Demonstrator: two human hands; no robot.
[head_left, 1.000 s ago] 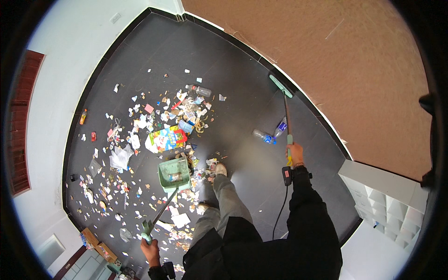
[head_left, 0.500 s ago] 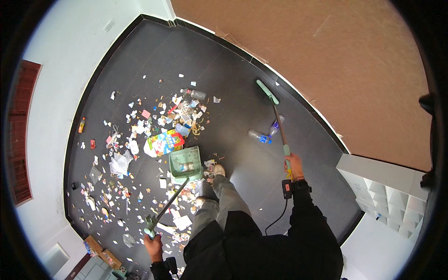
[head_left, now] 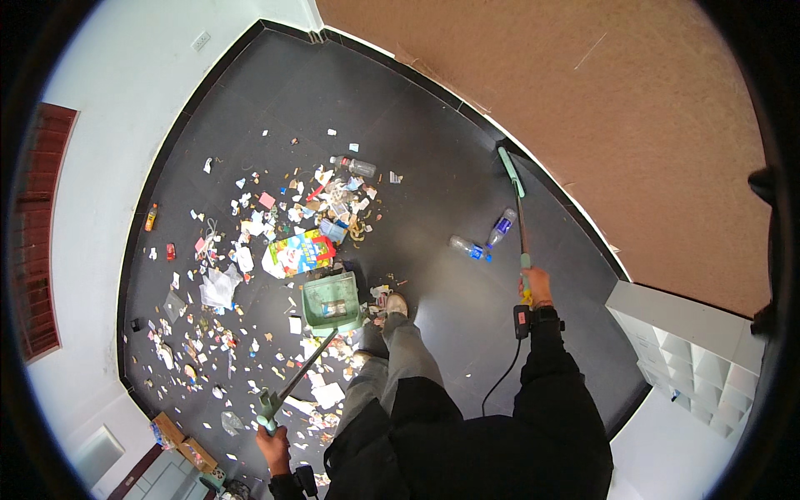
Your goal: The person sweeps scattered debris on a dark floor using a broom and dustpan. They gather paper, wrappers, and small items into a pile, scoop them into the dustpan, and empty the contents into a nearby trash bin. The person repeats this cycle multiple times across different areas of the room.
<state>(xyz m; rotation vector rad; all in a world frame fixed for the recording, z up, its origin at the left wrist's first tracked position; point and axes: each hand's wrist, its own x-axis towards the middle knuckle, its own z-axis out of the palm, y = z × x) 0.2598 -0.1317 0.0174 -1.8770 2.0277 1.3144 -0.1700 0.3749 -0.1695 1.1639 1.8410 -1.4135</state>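
Note:
My right hand (head_left: 538,287) grips the handle of a green broom (head_left: 511,171), whose head rests at the dark baseboard below the brown wall. My left hand (head_left: 273,448) is closed round the handle end of a long-handled green dustpan (head_left: 353,292). The pan stands on the floor just ahead of my feet, with a clear bottle-like piece (head_left: 333,308) inside. Two plastic bottles with blue labels, one lying flat (head_left: 465,247) and another beside it (head_left: 503,225), lie left of the broom handle. A colourful carton (head_left: 298,253) lies just beyond the pan.
Paper scraps and litter (head_left: 342,200) spread over the dark floor ahead and to the left, with a clear bottle (head_left: 353,165) at the pile's far edge. A white plastic bag (head_left: 220,287) lies left. A white cubby shelf (head_left: 683,350) stands right; cardboard boxes (head_left: 196,454) sit lower left.
The broom head has moved right along the baseboard, from left of the bottles' far side to the wall's edge, and my right hand has shifted right. The dustpan stays in place.

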